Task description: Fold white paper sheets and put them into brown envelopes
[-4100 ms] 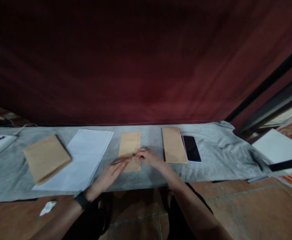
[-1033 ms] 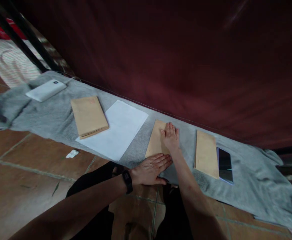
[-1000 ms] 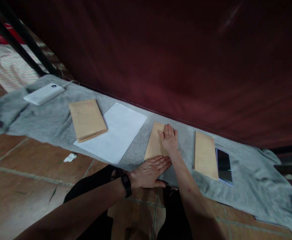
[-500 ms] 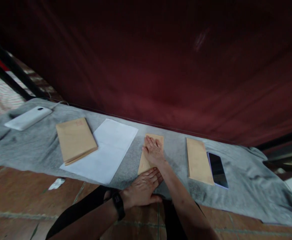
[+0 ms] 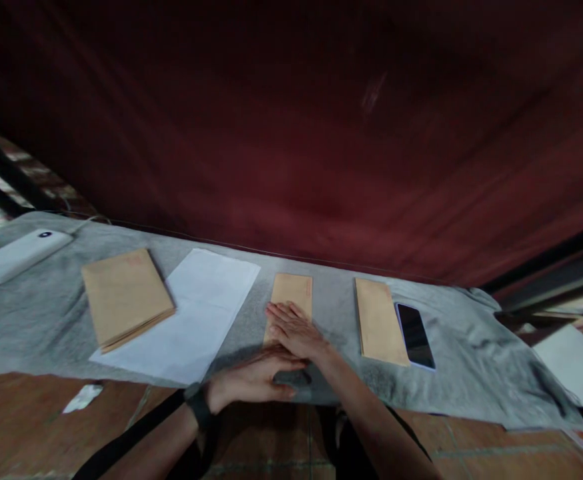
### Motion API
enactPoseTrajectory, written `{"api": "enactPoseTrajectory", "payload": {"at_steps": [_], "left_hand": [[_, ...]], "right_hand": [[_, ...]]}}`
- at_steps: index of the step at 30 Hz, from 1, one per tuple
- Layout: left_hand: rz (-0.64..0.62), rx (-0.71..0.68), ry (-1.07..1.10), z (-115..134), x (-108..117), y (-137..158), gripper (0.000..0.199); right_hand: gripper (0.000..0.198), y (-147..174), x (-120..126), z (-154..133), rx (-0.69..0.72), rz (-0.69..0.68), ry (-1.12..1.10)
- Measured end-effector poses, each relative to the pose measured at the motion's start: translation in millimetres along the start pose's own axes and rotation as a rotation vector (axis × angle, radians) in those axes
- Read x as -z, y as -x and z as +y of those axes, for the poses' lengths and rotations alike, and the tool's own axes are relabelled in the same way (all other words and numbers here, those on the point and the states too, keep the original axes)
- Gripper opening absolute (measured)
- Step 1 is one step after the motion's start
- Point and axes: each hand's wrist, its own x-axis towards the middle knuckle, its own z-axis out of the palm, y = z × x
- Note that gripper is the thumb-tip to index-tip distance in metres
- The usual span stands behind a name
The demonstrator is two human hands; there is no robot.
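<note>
A narrow brown paper envelope [image 5: 294, 289] lies flat on the grey cloth in front of me. My right hand [image 5: 297, 331] rests across its middle, palm down with fingers stretched out. Low by the envelope's near end is my left hand [image 5: 258, 375], turned partly on its side, fingers extended and thumb apart; a dark watch [image 5: 198, 405] is on that wrist. The hands meet or overlap there, hiding the envelope's near end. To the right lies a stack of narrow brown envelopes [image 5: 381, 323]. A stack of wider brown envelopes [image 5: 126, 293] sits at left, partly over white paper [image 5: 206, 313].
A grey cloth [image 5: 471, 360] covers the long surface. At right lies a phone [image 5: 415, 335] with a dark screen; at far left, a white device [image 5: 21, 255] with a cable. A dark red curtain-like sheet [image 5: 291, 167] hangs behind. A white scrap [image 5: 82, 398] is on the tiled floor.
My right hand has slid down the envelope toward me, uncovering its far end. My left hand has tilted and shifted a little left. The whole view has moved slightly.
</note>
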Motion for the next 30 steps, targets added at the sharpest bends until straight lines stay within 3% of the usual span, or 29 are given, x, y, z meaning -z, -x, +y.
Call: {"api": "enactPoseTrajectory", "payload": {"at_steps": [3,6,8,11,13,16,19,22,25,30], "left_hand": [[-0.094,0.096,0.258,-4,16,10,0.045],[-0.087,0.186,0.495,-11,29,16,0.044],[0.052,0.219,0.613,-16,33,17,0.043],[0.411,0.278,0.616,-24,35,13,0.044],[0.563,0.309,0.51,-27,34,6,0.046],[0.61,0.252,0.174,-32,30,-6,0.047],[0.556,0.15,-0.201,-43,24,-20,0.05],[0.523,0.152,-0.443,-62,24,-40,0.058],[0.427,0.115,-0.597,-83,36,-72,0.063],[0.284,0.179,-0.696,-104,57,-120,0.063]], "right_hand": [[0.053,12,-3,-4,0.055,0.037,0.039],[0.06,23,-6,-11,0.104,0.044,0.052],[0.061,30,-7,-18,0.119,0.049,0.047],[0.06,40,-5,-30,0.152,0.06,0.024],[0.059,46,-3,-36,0.188,0.046,0.005],[0.058,54,-1,-42,0.215,0.003,-0.03],[0.063,57,-1,-45,0.258,-0.035,-0.067],[0.064,58,2,-47,0.302,-0.054,-0.082],[0.06,59,7,-49,0.318,-0.059,-0.106],[0.047,58,13,-50,0.358,-0.058,-0.165]]}}
